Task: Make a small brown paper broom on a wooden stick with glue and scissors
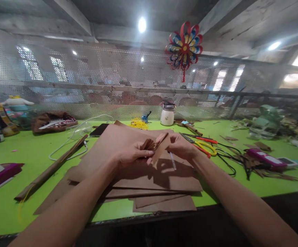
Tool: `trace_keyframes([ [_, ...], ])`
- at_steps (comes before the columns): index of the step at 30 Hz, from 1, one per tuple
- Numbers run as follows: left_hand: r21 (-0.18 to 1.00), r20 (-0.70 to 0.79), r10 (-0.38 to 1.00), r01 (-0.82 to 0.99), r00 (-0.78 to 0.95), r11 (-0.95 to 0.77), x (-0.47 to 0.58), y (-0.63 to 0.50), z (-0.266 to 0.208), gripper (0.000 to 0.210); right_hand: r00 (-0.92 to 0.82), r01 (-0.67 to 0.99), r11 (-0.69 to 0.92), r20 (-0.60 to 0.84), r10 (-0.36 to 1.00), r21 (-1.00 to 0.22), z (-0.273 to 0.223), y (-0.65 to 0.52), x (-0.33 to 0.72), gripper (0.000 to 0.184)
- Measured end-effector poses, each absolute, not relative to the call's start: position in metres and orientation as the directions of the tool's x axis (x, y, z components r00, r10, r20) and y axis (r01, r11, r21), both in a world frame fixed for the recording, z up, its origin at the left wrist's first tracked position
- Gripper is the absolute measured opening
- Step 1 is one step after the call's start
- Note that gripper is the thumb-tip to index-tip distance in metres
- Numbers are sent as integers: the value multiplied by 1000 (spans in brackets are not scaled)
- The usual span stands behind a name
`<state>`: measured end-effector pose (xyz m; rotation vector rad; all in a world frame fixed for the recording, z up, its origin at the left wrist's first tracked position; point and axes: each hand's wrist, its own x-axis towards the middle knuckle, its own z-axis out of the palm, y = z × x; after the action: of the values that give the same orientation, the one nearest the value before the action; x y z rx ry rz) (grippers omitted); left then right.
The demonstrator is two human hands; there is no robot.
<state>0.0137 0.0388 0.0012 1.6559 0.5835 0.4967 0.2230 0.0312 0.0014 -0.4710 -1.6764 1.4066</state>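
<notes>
Pinched in my left hand (135, 152) is a pleated bundle of brown paper (149, 144), its folds fanned out at the top. A flatter flap of brown paper (161, 149) stands up beside the bundle, and the fingers of my right hand (178, 145) are closed on its edge. Whether flap and bundle are one piece I cannot tell. Both hands are over a stack of large brown paper sheets (128, 178). A thin white strip (173, 160) lies on the stack just below my right hand.
Scissors with yellow handles (208, 147), red-handled pliers (207, 140) and black cord (228, 161) lie right of the stack. A rolled brown paper tube (51, 168) is at left. Behind are yellow string (138, 123), a white jar (167, 115) and a black phone (99, 130).
</notes>
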Motion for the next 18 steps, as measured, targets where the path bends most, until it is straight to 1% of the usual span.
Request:
trace_keyframes([
  [4,979,49,685,99,727,-176,18,38,-1,26,-456,-238,283,364,812,-929,1,32,218,19],
  [7,968,82,783,138,616,-210,18,44,-5,25,-360,-255,233,315,878,-939,-2,36,219,21],
  [9,964,110,860,156,498,-214,16,50,-6,28,-402,-163,191,242,883,-968,-5,38,221,22],
  [10,966,123,891,153,437,-208,15,52,-5,28,-446,-83,184,201,872,-980,-7,39,222,21],
  [11,965,127,900,156,417,-209,14,54,-4,30,-491,4,192,166,855,-981,-8,39,222,20],
  [12,963,126,900,168,417,-213,14,54,-3,32,-534,82,217,140,834,-973,-9,39,222,20],
  [14,936,123,866,233,484,-263,16,53,-1,33,-579,191,288,129,805,-938,-12,37,221,19],
  [16,894,135,819,289,558,-344,19,51,-2,30,-570,253,345,149,808,-904,-13,36,218,20],
  [18,865,155,809,317,568,-388,21,50,-6,24,-525,309,373,170,834,-875,-13,35,215,19],
])
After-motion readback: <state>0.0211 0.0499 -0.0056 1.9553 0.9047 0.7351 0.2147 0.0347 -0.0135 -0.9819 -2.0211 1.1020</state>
